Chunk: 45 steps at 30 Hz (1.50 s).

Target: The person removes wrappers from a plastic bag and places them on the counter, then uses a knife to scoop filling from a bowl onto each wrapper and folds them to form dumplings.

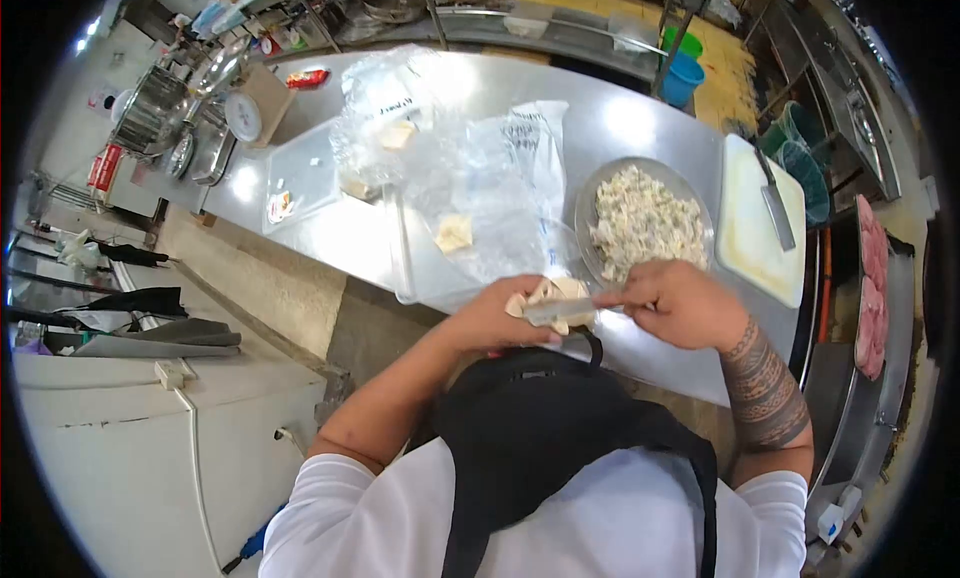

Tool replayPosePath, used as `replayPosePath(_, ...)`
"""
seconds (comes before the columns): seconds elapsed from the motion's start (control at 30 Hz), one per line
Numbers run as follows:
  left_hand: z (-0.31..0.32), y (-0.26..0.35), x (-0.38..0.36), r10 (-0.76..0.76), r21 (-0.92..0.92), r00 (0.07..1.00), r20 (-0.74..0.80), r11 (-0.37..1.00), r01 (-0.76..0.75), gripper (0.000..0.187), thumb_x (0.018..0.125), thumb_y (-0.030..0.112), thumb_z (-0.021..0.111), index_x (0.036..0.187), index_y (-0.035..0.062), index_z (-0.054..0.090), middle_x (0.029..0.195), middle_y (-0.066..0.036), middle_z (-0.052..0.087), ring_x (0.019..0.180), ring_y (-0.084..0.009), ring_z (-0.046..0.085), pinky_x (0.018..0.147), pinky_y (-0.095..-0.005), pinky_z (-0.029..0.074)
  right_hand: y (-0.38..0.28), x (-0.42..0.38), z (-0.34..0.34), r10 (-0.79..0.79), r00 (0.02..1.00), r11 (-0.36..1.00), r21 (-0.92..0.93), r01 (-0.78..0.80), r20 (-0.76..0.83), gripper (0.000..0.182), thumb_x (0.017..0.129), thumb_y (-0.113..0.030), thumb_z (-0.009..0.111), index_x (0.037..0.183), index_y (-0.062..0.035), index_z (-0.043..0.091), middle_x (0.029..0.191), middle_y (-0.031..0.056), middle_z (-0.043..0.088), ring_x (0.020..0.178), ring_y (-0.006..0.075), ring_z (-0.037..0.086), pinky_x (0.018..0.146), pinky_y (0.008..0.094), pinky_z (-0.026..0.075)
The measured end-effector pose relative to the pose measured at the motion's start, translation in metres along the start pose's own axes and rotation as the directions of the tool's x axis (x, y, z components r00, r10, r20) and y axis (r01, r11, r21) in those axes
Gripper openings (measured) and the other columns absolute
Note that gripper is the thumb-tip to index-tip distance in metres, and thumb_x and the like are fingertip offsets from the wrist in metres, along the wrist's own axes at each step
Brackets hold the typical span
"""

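Note:
My left hand (488, 316) cups a thin, pale dough wrapper (553, 290) close to my apron, its edges curling up around the fingers. My right hand (683, 304) grips a flat, greyish tool (562, 309), perhaps a spreader, whose blade lies across the wrapper. Any filling under the blade is hard to make out. Just beyond my right hand stands a round metal bowl (584, 221) with a chunky, pale mixture (648, 218) in it. Another square wrapper (454, 232) rests on the plastic sheeting ahead of my left hand.
Clear plastic bags (390, 98) and a printed white bag (535, 143) spread over the steel table (610, 143). On the right, a knife (775, 203) lies on a white cutting board (745, 248). A dial scale (257, 108) and metal pots (153, 108) stand far left.

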<state>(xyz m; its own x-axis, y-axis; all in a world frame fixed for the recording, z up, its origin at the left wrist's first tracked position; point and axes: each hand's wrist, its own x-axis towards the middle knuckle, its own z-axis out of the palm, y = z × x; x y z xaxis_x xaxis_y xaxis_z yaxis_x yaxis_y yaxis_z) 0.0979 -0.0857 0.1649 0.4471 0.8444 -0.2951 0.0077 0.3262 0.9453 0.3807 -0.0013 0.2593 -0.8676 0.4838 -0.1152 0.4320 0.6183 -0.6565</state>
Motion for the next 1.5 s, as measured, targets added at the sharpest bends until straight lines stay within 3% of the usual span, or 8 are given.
replayPosePath(0.23,-0.021,-0.009,-0.003,0.160,0.459,0.986,0.045,0.873,-0.163,0.022,0.093,0.024,0.078,0.100,0.0056,0.069,0.088,0.001,0.070,0.072,-0.0079,0.061,0.065,-0.0273,0.052,-0.007,0.013,0.012,0.031,0.999,0.995,0.092,-0.034,0.025,0.040,0.088,-0.006,0.066,0.125,-0.0168,0.076,0.088,0.0148,0.067,0.086,0.0350,0.066,0.079,0.0444,0.053)
replayPosePath(0.57,-0.087,-0.049,0.010,-0.138,-0.486,0.974,-0.178,0.873,0.035,0.020,0.101,0.025,0.069,0.096,0.0065,0.063,0.076,0.001,0.059,0.056,-0.0067,0.044,0.047,-0.0227,0.035,0.053,-0.041,0.053,0.550,0.765,0.803,0.461,-0.377,-0.333,0.037,0.094,0.001,0.065,0.130,-0.0021,0.069,0.096,0.0051,0.070,0.080,0.0104,0.058,0.075,0.0279,0.050)
replayPosePath(0.8,-0.108,-0.040,0.002,-0.273,-0.598,0.792,-0.546,0.789,-0.140,0.021,0.101,0.026,0.071,0.095,0.0108,0.057,0.079,-0.001,0.057,0.052,-0.0048,0.037,0.044,-0.0181,0.030,0.077,-0.069,0.117,0.682,0.689,0.647,0.641,-0.412,-0.245,0.034,0.095,-0.003,0.068,0.130,-0.0030,0.069,0.087,-0.0025,0.057,0.076,0.0074,0.050,0.071,0.0236,0.046)
replayPosePath(1.0,-0.126,-0.033,-0.033,-0.125,-0.269,0.655,-0.745,0.955,-0.125,0.026,0.094,0.013,0.076,0.076,0.0087,0.058,0.069,-0.002,0.060,0.050,-0.0064,0.042,0.045,-0.0223,0.032,0.063,-0.012,0.105,0.629,0.743,0.719,0.535,-0.443,-0.230,0.028,0.095,-0.008,0.071,0.122,-0.0020,0.071,0.080,-0.0008,0.058,0.070,0.0067,0.050,0.066,0.0244,0.046)
replayPosePath(1.13,-0.133,-0.032,-0.071,-0.057,-0.049,0.595,-0.802,0.998,0.029,0.025,0.095,0.015,0.076,0.077,0.0089,0.059,0.069,-0.002,0.061,0.048,-0.0058,0.044,0.045,-0.0233,0.033,0.031,0.086,0.100,0.401,0.873,0.796,0.577,-0.182,-0.278,0.032,0.094,-0.011,0.073,0.124,-0.0016,0.069,0.075,0.0010,0.060,0.068,0.0073,0.053,0.064,0.0261,0.046)
replayPosePath(1.27,-0.144,-0.040,-0.104,-0.043,0.154,0.557,-0.829,0.941,0.302,0.017,0.093,0.013,0.076,0.085,0.0042,0.065,0.072,-0.002,0.063,0.053,-0.0063,0.052,0.048,-0.0241,0.038,-0.019,0.191,0.108,-0.065,0.983,0.961,0.254,0.107,-0.171,0.045,0.092,-0.018,0.068,0.135,-0.0067,0.065,0.085,0.0220,0.069,0.077,0.0334,0.069,0.075,0.0424,0.055)
replayPosePath(1.33,-0.149,-0.043,-0.114,-0.063,0.222,0.546,-0.836,0.870,0.441,0.014,0.093,0.011,0.076,0.092,0.0003,0.067,0.077,-0.003,0.065,0.060,-0.0075,0.057,0.052,-0.0244,0.044,-0.040,0.227,0.117,-0.023,0.998,0.997,0.072,0.019,0.054,0.044,0.091,-0.020,0.061,0.133,-0.0086,0.065,0.108,0.0217,0.073,0.104,0.0426,0.069,0.091,0.0526,0.053)
replayPosePath(1.5,-0.165,-0.101,-0.122,0.003,0.101,0.547,-0.837,0.983,0.150,0.021,0.091,0.000,0.074,0.109,-0.0051,0.064,0.092,-0.006,0.068,0.079,-0.0109,0.064,0.071,-0.0243,0.054,0.003,0.269,0.124,0.082,0.993,0.997,-0.014,-0.081,0.082,0.031,0.089,-0.019,0.062,0.117,-0.0064,0.070,0.105,0.0211,0.073,0.104,0.0413,0.069,0.090,0.0506,0.054)
